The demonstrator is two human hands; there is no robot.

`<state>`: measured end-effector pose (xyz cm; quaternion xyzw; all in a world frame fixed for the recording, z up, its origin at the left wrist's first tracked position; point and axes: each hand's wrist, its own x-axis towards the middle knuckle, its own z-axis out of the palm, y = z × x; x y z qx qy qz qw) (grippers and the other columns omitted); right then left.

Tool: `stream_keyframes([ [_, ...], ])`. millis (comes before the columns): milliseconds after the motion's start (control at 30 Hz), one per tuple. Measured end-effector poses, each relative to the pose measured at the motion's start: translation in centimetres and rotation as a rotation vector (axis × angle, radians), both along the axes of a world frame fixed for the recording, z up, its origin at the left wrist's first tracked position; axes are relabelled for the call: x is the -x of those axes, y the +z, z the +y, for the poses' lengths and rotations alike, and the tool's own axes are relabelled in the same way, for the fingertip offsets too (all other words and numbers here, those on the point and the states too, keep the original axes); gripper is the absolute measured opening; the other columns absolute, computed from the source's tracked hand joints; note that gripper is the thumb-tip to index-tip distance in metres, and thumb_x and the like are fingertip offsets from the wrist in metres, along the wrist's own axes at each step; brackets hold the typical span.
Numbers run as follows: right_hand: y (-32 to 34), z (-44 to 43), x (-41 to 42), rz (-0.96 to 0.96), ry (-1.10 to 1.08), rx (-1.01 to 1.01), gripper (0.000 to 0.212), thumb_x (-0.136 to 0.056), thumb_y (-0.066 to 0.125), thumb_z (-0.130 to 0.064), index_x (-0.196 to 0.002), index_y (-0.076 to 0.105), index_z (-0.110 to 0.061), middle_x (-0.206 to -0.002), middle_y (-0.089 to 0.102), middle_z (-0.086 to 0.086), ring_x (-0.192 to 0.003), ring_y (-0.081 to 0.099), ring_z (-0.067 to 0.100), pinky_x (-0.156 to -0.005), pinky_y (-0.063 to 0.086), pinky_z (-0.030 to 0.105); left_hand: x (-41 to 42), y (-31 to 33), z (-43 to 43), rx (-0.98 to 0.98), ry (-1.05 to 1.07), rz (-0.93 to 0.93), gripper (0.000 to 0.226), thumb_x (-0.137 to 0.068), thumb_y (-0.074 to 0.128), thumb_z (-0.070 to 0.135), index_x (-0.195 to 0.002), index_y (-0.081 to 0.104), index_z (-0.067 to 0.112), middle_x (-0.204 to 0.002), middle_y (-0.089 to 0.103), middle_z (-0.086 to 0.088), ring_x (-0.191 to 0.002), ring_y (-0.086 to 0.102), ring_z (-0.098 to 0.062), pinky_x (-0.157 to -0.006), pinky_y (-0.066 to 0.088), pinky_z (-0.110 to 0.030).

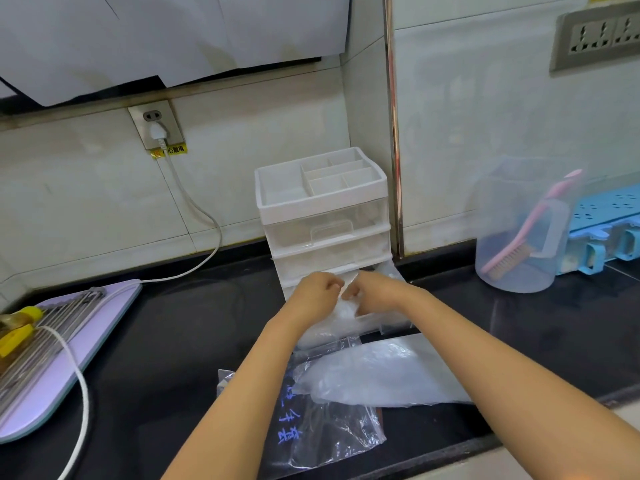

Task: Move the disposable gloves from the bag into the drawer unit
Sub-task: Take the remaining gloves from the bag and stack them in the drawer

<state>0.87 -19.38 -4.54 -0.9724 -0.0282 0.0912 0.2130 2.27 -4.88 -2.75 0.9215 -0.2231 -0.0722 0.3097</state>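
Between my fingers (333,287) a crumpled clear wad of gloves (347,308) sits over the pulled-out bottom drawer (389,322) of the white drawer unit (322,202), and the printed bag (329,434) lies flat nearer to me.

A single head-worn wide-angle camera looks forward and down, close over the black stone counter (180,341), facing the tiled wall corner where the white-framed clear plastic drawer unit (323,216) stands.

Bare counter (194,323) lies left of the drawer unit (322,209); pipe (393,133) and jug (516,237) stand right of it.
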Motion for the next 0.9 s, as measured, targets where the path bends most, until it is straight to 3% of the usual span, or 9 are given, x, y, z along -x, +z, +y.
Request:
stream_keyframes([
  [67,-0.2,-0.1,-0.2,0.004,0.014,-0.001,0.047,-0.087,0.066,-0.012,-0.132,0.055,-0.019,-0.132,0.054,0.003,-0.117,0.053,0.021,-0.096,0.043,0.025,0.2,-0.2,-0.7,-0.029,-0.031,-0.034,0.029,-0.097,0.046,0.01,-0.12,0.061,0.011,-0.122,0.063,-0.004,-0.111,0.057,-0.019,-0.088,0.043,-0.024],
  [167,-0.7,-0.2,-0.6,0.005,0.026,-0.012,0.048,-0.086,0.066,-0.011,-0.131,0.056,-0.022,-0.131,0.057,0.004,-0.115,0.055,0.021,-0.1,0.045,0.031,0.0,-0.9,-1.3,-0.231,-0.095,0.049,0.039,-0.093,0.052,0.012,-0.132,0.05,0.013,-0.13,0.056,-0.005,-0.116,0.054,-0.022,-0.09,0.043,-0.026],
  [267,-0.3,-0.4,-0.2,0.072,0.037,0.035,0.055,-0.089,0.061,-0.019,-0.14,0.044,-0.031,-0.148,0.035,0.003,-0.13,0.041,0.026,-0.105,0.039,0.036,-0.6,-0.8,-1.1,-0.45,-0.104,0.106,0.049,-0.095,0.052,0.026,-0.141,0.04,0.014,-0.139,0.049,-0.004,-0.118,0.051,-0.023,-0.095,0.041,-0.03],
  [367,0.2,-0.4,-0.1,0.181,0.023,0.082,0.069,-0.092,0.058,-0.027,-0.15,0.022,-0.032,-0.158,0.015,0.005,-0.141,0.025,0.03,-0.11,0.031,0.039,-1.0,-0.6,-0.8,-0.568,-0.098,0.161,0.056,-0.097,0.048,0.036,-0.147,0.032,0.016,-0.148,0.037,-0.006,-0.127,0.042,-0.026,-0.104,0.035,-0.035],
  [500,0.3,0.1,-0.6,0.202,-0.029,0.107,0.08,-0.087,0.06,-0.024,-0.152,0.014,-0.027,-0.155,0.023,0.008,-0.138,0.029,0.032,-0.109,0.034,0.042,-1.2,-1.0,-0.8,-0.546,-0.088,0.179,0.074,-0.096,0.05,0.042,-0.153,0.008,0.02,-0.16,0.008,-0.007,-0.146,0.013,-0.025,-0.115,0.018,-0.039],
  [600,0.5,0.1,-0.3,0.177,-0.05,0.076,0.072,-0.088,0.052,-0.013,-0.151,0.019,-0.024,-0.15,0.032,0.009,-0.131,0.039,0.029,-0.101,0.038,0.037,-0.7,-1.1,-1.0,-0.51,-0.126,0.103,0.078,-0.096,0.048,0.046,-0.153,-0.001,0.023,-0.16,0.002,-0.005,-0.147,0.004,-0.023,-0.117,0.009,-0.036],
  [700,1.4,-0.2,0.5,0.109,-0.085,-0.005,0.06,-0.089,0.048,-0.006,-0.147,0.034,-0.016,-0.145,0.042,0.008,-0.125,0.046,0.027,-0.096,0.041,0.034,-1.1,-1.5,-1.1,-0.547,-0.12,0.082,0.078,-0.095,0.047,0.05,-0.153,0.002,0.025,-0.16,0.004,-0.007,-0.146,0.007,-0.026,-0.116,0.01,-0.037],
  [800,2.6,-1.3,1.9,0.0,-0.136,-0.192,0.041,-0.093,0.05,-0.01,-0.133,0.054,-0.015,-0.138,0.052,0.005,-0.125,0.048,0.021,-0.102,0.039,0.03,-1.1,-1.5,-1.1,-0.536,-0.09,0.104,0.067,-0.094,0.049,0.047,-0.151,0.022,0.023,-0.156,0.022,-0.01,-0.14,0.023,-0.028,-0.112,0.021,-0.036],
  [900,3.9,-2.3,4.0,-0.111,-0.094,-0.347,0.027,-0.092,0.054,-0.014,-0.116,0.067,-0.02,-0.117,0.065,-0.004,-0.111,0.059,0.012,-0.097,0.045,0.026,-0.8,-1.3,-0.8,-0.421,-0.021,0.078,0.051,-0.091,0.059,0.036,-0.136,0.045,0.015,-0.131,0.05,-0.006,-0.109,0.047,-0.024,-0.088,0.038,-0.029],
])
